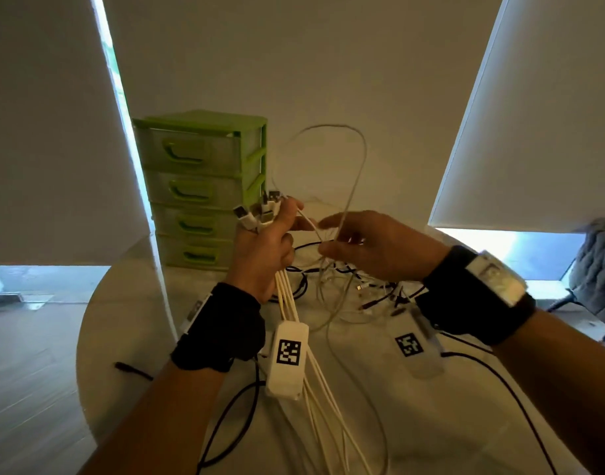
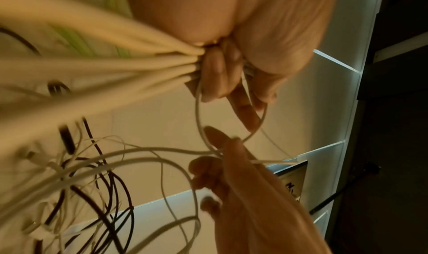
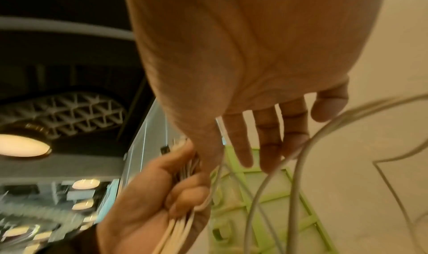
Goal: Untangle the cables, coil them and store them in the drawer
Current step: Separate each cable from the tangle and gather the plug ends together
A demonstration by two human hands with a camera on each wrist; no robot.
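Far left on the round pale counter stands a green plastic drawer unit w/ 4 translucent drawers, all closed. Just right of it the left hand is fisted round a bundle of cream-white cables; approx 5 USB plug ends stick up above the fist, exact count hard to tell, and the strands hang down past the wrist to the counter. Next right, a thin grey-white cable arcs up in 1 tall loop between the hands. The right hand is half open, thumb and forefinger closing on that thin cable near the left hand's fingertips; other fingers straight. Under both hands lies the tangle of black and white cables, number not countable.

Risks, as I judge them: pulling the thin loop w/o tracing it could cinch a knot in the tangle, or drag the heap off the counter edge. The left fist may shed a plug if it loosens while the right tugs. Nothing coiled or stored yet.
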